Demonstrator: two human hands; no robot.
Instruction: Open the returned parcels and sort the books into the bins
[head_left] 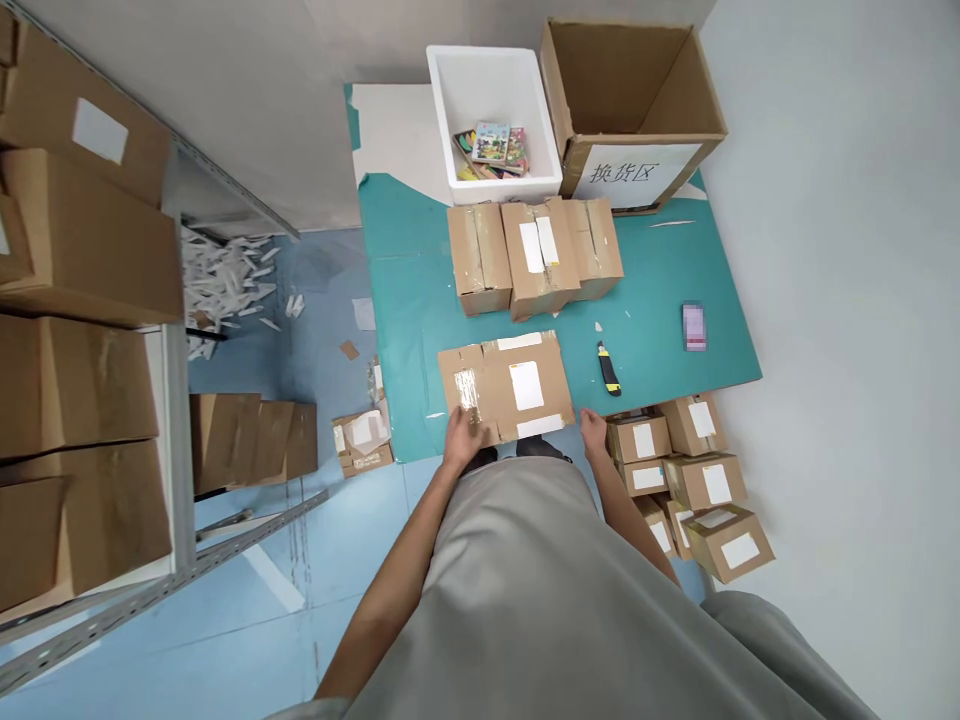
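Teal tabletop (405, 300), cardboard box (496, 392), left fingers (468, 420) bent against its edge, right fingers (588, 418) curled beside it, both grips unclear

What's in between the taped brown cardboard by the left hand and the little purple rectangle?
The head view shows a black-and-yellow box cutter between the brown cardboard and the purple rectangle, lying on the green tabletop.

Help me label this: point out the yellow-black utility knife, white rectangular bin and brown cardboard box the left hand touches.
Utility knife (607, 369), head view: black handle.
White bin (505, 191), head view: front wall.
Cardboard box (498, 387), head view: bare upper face.
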